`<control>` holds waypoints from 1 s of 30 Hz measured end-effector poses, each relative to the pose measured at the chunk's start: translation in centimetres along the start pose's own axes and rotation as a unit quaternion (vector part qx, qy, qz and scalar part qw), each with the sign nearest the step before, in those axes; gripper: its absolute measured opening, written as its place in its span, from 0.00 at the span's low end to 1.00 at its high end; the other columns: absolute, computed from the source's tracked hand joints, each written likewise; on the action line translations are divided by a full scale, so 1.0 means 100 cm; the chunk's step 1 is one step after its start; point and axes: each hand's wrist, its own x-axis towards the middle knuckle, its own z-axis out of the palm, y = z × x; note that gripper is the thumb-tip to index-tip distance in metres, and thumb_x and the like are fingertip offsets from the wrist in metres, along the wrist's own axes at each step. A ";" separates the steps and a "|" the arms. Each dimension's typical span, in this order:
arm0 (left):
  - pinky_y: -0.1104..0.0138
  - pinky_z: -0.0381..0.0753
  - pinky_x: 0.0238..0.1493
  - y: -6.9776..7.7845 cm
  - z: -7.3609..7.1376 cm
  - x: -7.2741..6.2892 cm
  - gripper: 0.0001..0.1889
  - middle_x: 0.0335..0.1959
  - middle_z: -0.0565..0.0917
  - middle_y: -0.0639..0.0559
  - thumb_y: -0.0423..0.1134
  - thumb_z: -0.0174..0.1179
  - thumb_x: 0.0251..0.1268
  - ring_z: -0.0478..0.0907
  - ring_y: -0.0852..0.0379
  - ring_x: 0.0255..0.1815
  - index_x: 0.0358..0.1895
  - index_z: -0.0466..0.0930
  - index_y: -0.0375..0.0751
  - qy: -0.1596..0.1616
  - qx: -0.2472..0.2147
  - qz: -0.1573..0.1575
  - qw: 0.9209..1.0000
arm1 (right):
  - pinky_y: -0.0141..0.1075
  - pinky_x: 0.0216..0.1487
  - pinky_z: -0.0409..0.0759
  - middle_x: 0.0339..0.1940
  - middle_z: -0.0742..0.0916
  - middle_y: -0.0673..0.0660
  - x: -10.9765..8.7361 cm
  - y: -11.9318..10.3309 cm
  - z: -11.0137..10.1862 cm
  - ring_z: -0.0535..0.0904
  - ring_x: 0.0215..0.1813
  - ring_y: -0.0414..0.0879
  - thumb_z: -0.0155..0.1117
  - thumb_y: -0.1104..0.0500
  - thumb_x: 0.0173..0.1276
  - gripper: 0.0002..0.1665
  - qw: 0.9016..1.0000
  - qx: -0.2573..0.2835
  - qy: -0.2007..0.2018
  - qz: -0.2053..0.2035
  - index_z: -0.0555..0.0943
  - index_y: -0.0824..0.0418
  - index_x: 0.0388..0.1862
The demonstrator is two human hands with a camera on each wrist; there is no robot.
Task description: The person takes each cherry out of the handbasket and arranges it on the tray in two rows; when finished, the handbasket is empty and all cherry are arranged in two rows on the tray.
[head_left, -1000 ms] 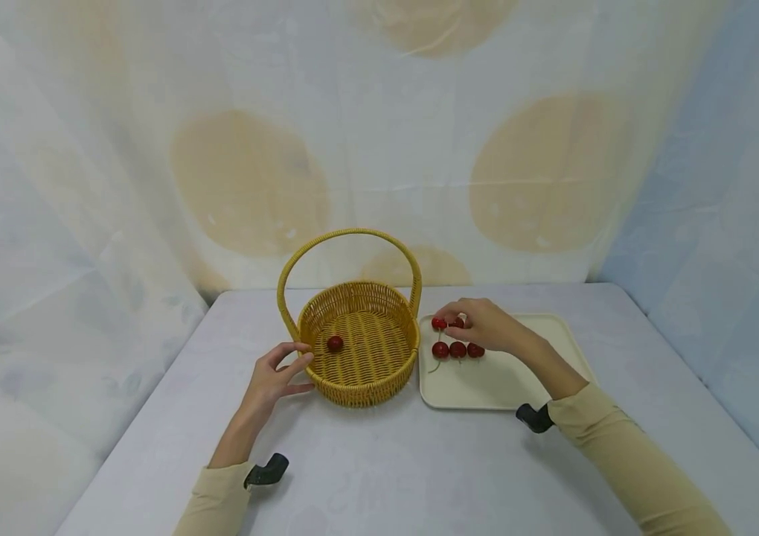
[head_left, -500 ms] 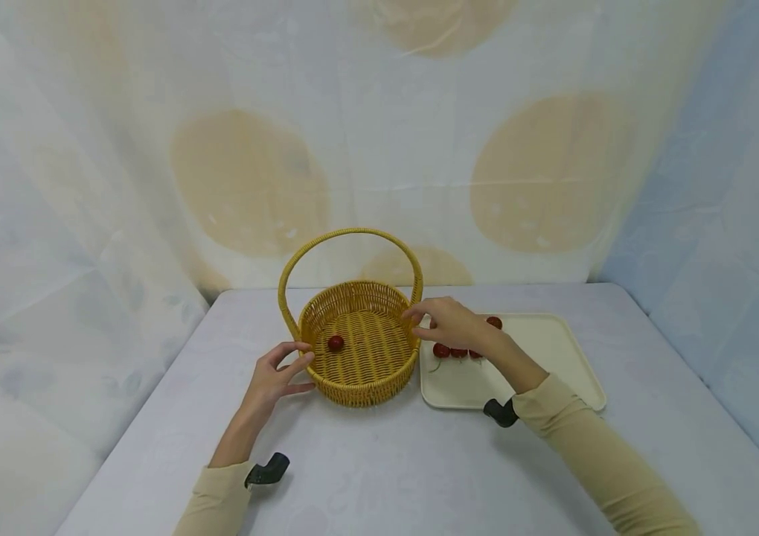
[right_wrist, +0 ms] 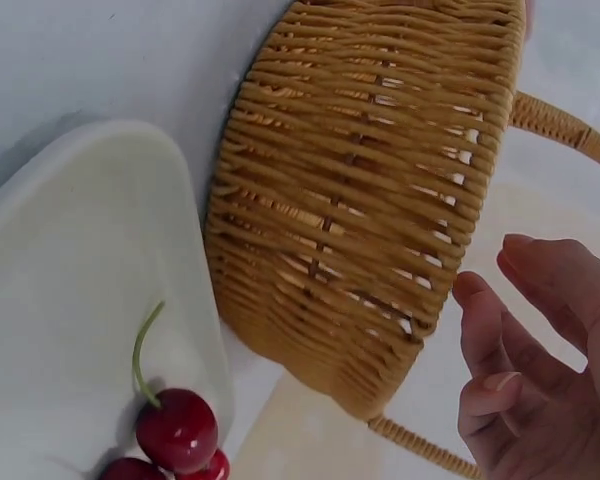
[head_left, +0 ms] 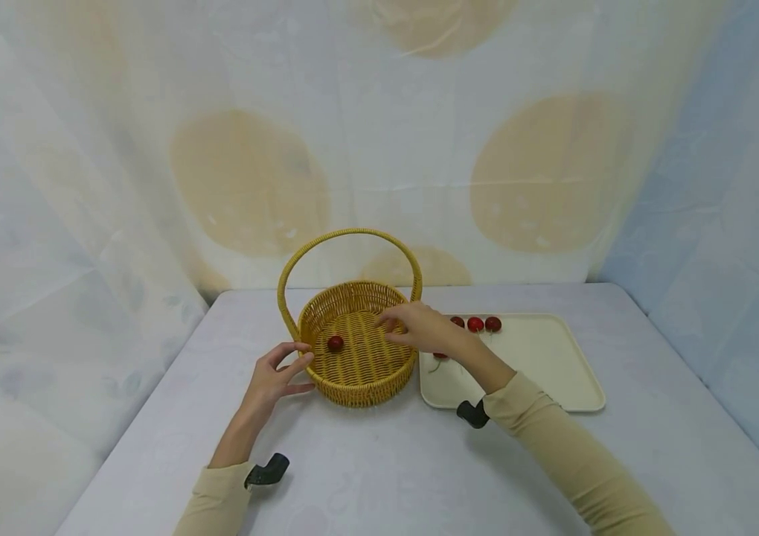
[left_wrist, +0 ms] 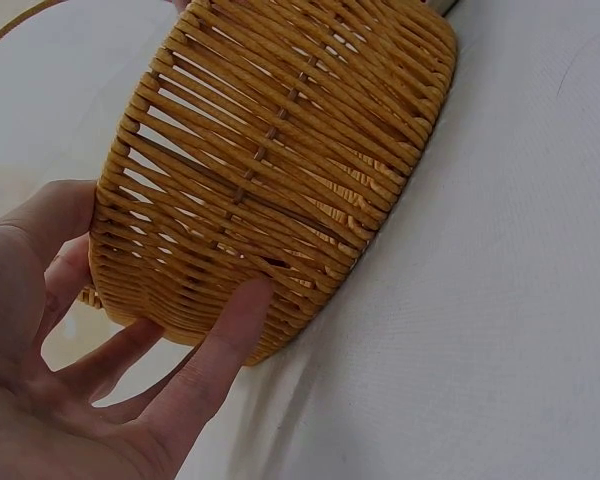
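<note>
Head view: the right hand (head_left: 420,329) has been moved from the tray (head_left: 553,372) over the wicker basket (head_left: 359,372), fingers loosely apart, nothing seen held; the basket's wall is touched by the left hand (head_left: 275,376) with relaxed fingers.

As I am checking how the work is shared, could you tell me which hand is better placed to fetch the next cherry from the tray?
The right hand, probably: it hovers over the basket right beside the tray, while the left hand touches the basket's far wall.
</note>
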 end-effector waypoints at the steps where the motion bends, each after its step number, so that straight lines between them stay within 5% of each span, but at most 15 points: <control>1: 0.46 0.87 0.46 0.000 0.000 0.000 0.28 0.66 0.71 0.50 0.53 0.68 0.59 0.74 0.39 0.65 0.58 0.75 0.42 -0.001 -0.002 0.001 1.000 | 0.31 0.40 0.82 0.43 0.89 0.52 0.001 -0.001 0.001 0.82 0.37 0.40 0.62 0.57 0.71 0.17 1.000 0.000 -0.003 -0.002 0.81 0.57 0.58; 15: 0.46 0.87 0.46 0.000 -0.001 0.001 0.24 0.66 0.71 0.48 0.47 0.67 0.62 0.73 0.37 0.66 0.57 0.75 0.38 -0.011 -0.022 0.011 1.000 | 0.29 0.36 0.80 0.39 0.89 0.51 0.022 0.001 0.028 0.79 0.33 0.38 0.63 0.57 0.71 0.14 1.000 0.011 -0.028 0.002 0.82 0.54 0.54; 30: 0.46 0.87 0.47 -0.001 -0.001 0.002 0.30 0.67 0.70 0.49 0.50 0.68 0.60 0.73 0.38 0.66 0.60 0.72 0.36 -0.011 -0.018 0.005 1.000 | 0.35 0.42 0.84 0.38 0.89 0.53 0.036 0.005 0.048 0.84 0.42 0.44 0.64 0.57 0.70 0.16 0.999 0.032 -0.031 0.017 0.82 0.59 0.54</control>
